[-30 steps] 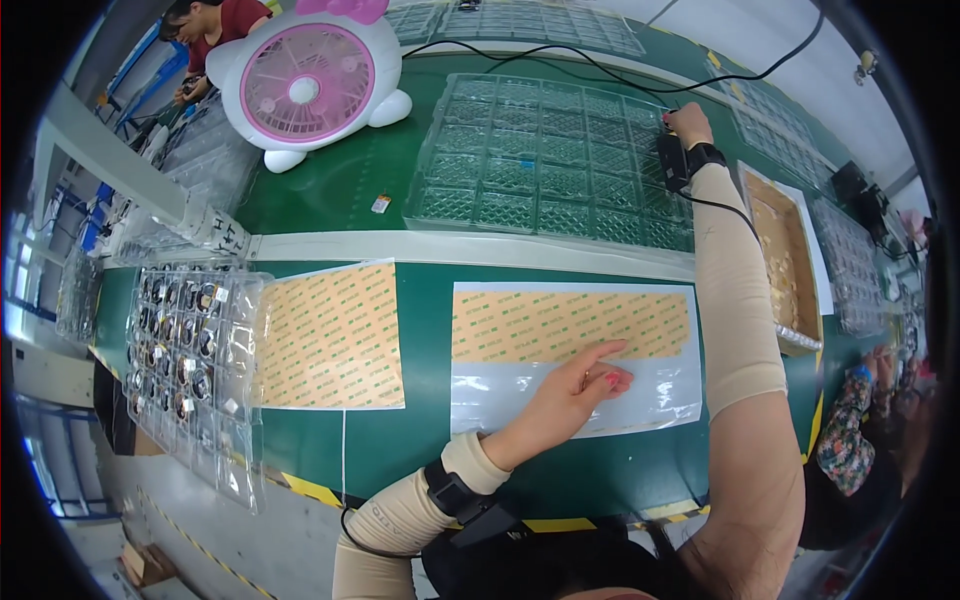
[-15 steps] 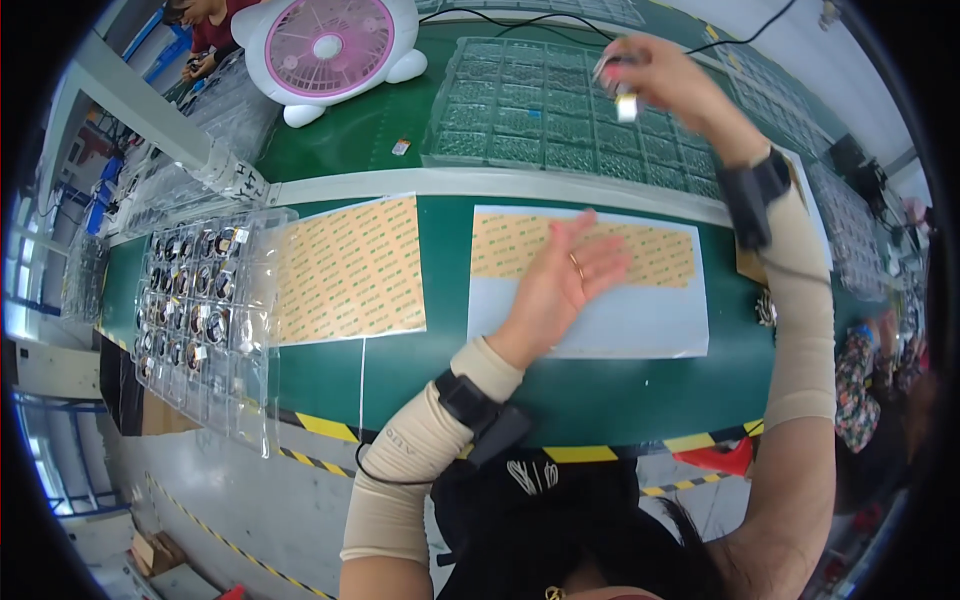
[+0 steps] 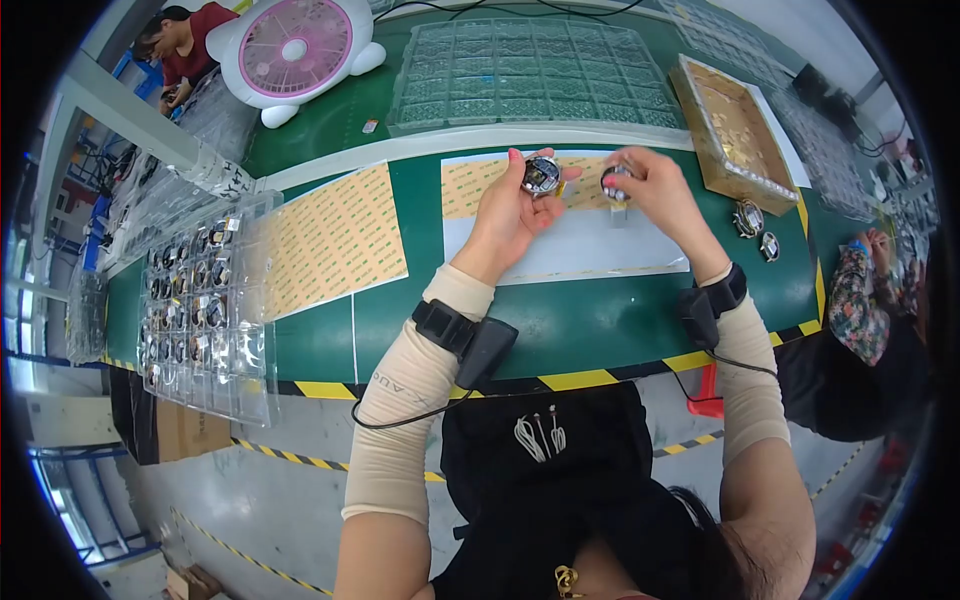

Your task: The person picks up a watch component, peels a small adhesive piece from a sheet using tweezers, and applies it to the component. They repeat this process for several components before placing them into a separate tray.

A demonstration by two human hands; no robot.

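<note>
My left hand (image 3: pixel 500 225), palm up, holds a round watch-like module (image 3: pixel 541 176) with a dark face and shiny rim between thumb and fingers. Just to its right, my right hand (image 3: pixel 662 198) pinches a second round module (image 3: pixel 613 182), from which a pale tab hangs. The two modules are apart. Both hands are above a white sheet (image 3: pixel 610 258) whose far part carries tan adhesive backing with small green print (image 3: pixel 462 188). A whole patterned adhesive sheet (image 3: pixel 335 240) lies farther left on the green table.
A clear compartment tray (image 3: pixel 250 385) with several round modules stands at left. At right are an open box (image 3: pixel 700 150) of small tan pieces and two loose modules, one larger (image 3: pixel 747 218), one smaller (image 3: pixel 769 247). Clear trays (image 3: pixel 530 75) and a pink-and-white fan (image 3: pixel 293 50) stand behind.
My right hand has come down from the far clear tray toward my left hand. My left hand, spread and bare before, now holds a round module. The whole view has shifted somewhat.
</note>
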